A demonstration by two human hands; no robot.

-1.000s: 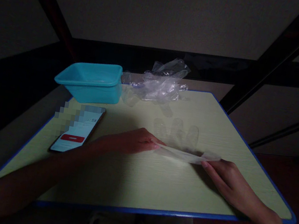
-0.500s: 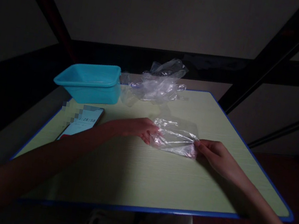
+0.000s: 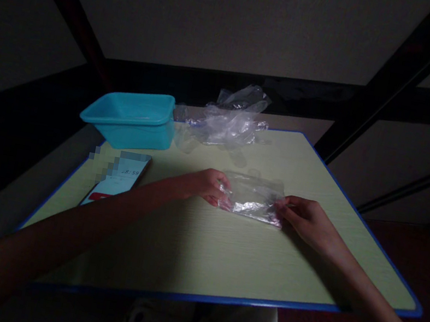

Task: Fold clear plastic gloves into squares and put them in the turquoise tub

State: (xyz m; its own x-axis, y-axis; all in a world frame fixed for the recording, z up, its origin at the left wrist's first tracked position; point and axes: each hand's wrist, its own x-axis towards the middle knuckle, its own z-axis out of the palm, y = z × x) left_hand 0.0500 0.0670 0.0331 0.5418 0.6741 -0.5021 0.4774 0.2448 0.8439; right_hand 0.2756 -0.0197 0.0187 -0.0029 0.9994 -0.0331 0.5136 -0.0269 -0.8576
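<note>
A clear plastic glove (image 3: pixel 253 198), folded over on itself, lies flat in the middle of the pale green table (image 3: pixel 199 252). My left hand (image 3: pixel 206 184) pinches its left edge with closed fingers. My right hand (image 3: pixel 304 218) pinches its right edge the same way. Both hands rest low on the tabletop, one at each end of the folded glove.
A turquoise plastic tub (image 3: pixel 133 118) stands at the back left. A loose heap of clear plastic gloves (image 3: pixel 226 121) lies beside it at the far edge. A phone (image 3: pixel 115 179) with a lit screen lies at the left. Dark metal bars run behind the table.
The glove lay spread out with its fingers showing; both hands lifted its near edge, carried it away from me and folded it over. The hands now sit closer together on the folded piece.
</note>
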